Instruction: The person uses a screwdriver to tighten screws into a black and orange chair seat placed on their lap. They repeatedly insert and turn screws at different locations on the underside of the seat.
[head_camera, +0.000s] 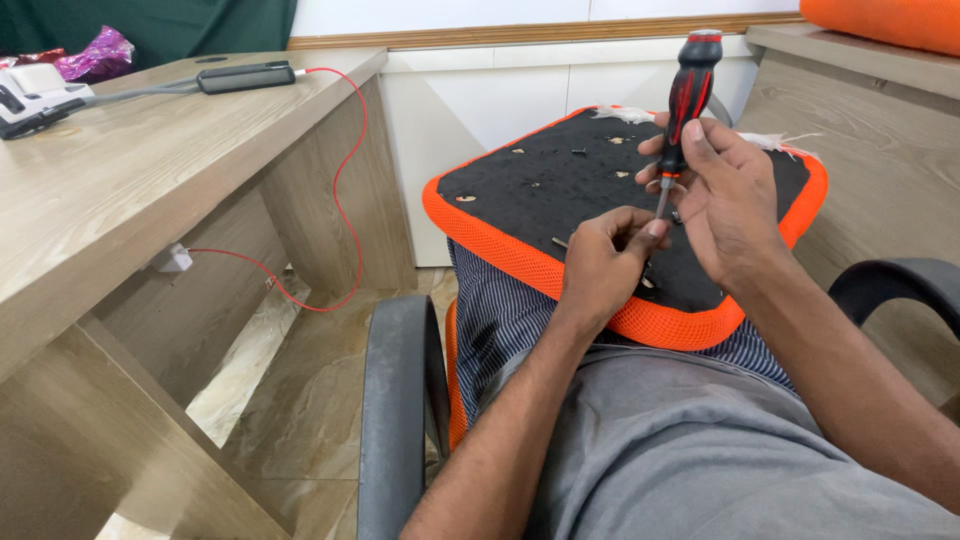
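Observation:
An upturned chair seat (520, 180) with a black underside and orange mesh rim rests on my lap. My right hand (725, 195) grips a red and black screwdriver (688, 90), held upright with its tip down near the seat's underside. My left hand (605, 260) pinches the screwdriver's metal shaft close to the tip, fingers closed around it. Small screws and holes dot the black surface.
A wooden desk (150, 170) stands at my left, carrying a black device (245, 77) with a red cable (345, 190) hanging down. Grey armrests (400, 400) flank my lap. White cabinets and a wooden bench with an orange cushion (890, 20) lie ahead and right.

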